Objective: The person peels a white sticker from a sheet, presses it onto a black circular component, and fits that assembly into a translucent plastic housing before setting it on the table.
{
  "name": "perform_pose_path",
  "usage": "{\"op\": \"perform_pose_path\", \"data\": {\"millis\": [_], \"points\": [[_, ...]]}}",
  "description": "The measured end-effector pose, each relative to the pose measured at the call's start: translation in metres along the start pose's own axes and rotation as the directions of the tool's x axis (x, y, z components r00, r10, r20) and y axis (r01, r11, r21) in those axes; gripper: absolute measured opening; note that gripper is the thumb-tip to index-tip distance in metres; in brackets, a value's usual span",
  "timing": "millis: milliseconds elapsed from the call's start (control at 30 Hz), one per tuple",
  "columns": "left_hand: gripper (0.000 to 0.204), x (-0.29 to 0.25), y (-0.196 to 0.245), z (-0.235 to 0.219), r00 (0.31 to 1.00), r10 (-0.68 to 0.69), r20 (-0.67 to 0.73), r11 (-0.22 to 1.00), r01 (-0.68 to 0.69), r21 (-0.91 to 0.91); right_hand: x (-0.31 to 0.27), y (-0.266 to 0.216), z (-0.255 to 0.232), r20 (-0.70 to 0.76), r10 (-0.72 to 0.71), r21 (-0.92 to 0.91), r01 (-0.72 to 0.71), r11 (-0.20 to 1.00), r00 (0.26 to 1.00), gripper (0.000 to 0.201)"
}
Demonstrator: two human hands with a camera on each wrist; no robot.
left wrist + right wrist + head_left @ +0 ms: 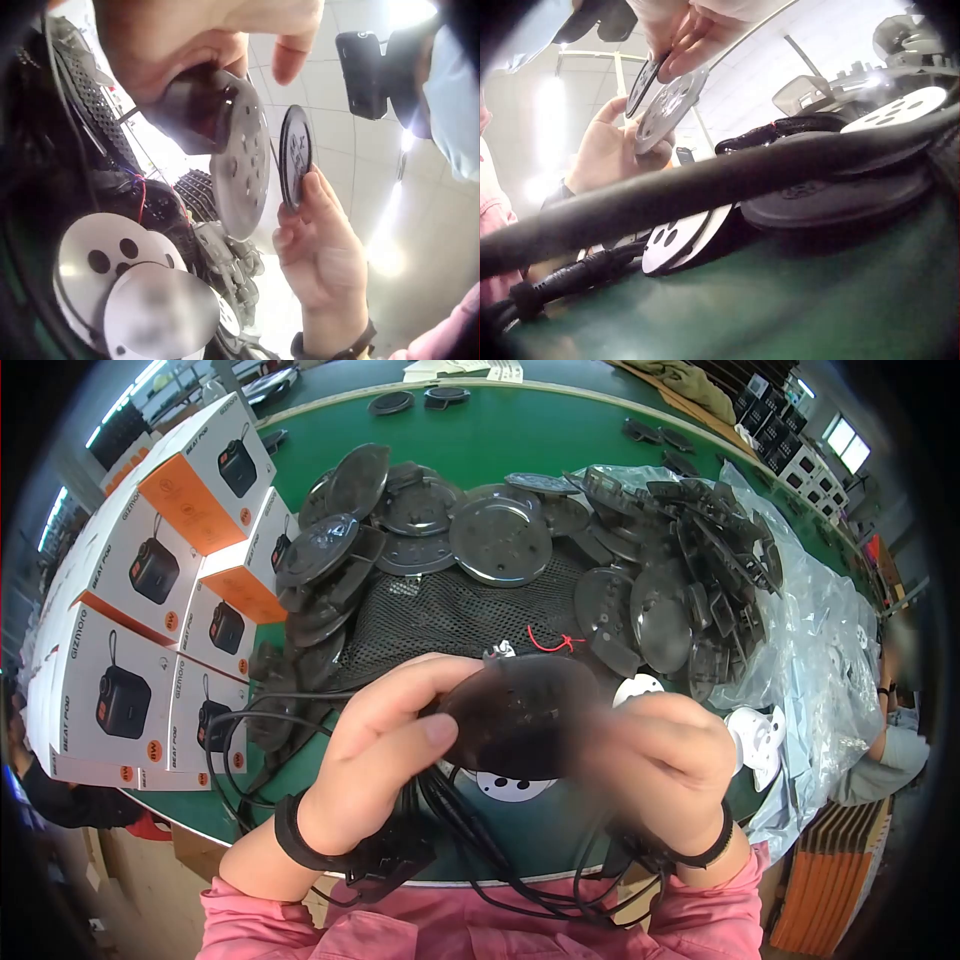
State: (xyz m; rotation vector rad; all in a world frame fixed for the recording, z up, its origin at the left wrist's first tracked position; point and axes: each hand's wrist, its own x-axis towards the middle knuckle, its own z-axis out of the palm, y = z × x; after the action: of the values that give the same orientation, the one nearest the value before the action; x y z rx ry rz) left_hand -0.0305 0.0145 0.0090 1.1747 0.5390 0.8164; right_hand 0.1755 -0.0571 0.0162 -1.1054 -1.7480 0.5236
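Observation:
In the head view my left hand grips a dark, glossy round plastic part by its left side. The left wrist view shows the part's holed round face and the boxy piece behind it, under the fingers. My right hand, blurred in the head view, pinches a thin dark-rimmed disc by its edge. That disc is held up facing the round part, close to its holed side. Beneath the hands lie white discs with dark holes.
Similar dark plastic parts are heaped around a black mesh piece on the green table. Stacked speaker boxes stand at left. Clear plastic sheeting lies at right. Black cables hang near both wrists.

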Motion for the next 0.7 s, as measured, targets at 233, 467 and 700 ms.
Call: {"op": "perform_pose_path", "data": {"millis": [233,467,700], "points": [[0.041,0.0049,-0.0026,-0.0096,0.848,0.442,0.294,0.742,-0.529,0.411,-0.0026,-0.0029,-0.0015,0.041,-0.205,-0.198,0.209,0.958,0.978,0.026],[0.037,0.0043,0.0007,-0.0033,0.814,0.471,0.339,0.619,-0.579,0.530,-0.0011,-0.0050,-0.0023,0.097,-0.228,-0.218,0.244,0.945,0.969,0.027],[0.030,0.0033,0.0012,0.0001,0.807,0.495,0.322,0.610,-0.586,0.533,-0.0017,-0.0071,-0.0033,0.108,-0.228,-0.187,0.245,0.951,0.968,0.027]]}}
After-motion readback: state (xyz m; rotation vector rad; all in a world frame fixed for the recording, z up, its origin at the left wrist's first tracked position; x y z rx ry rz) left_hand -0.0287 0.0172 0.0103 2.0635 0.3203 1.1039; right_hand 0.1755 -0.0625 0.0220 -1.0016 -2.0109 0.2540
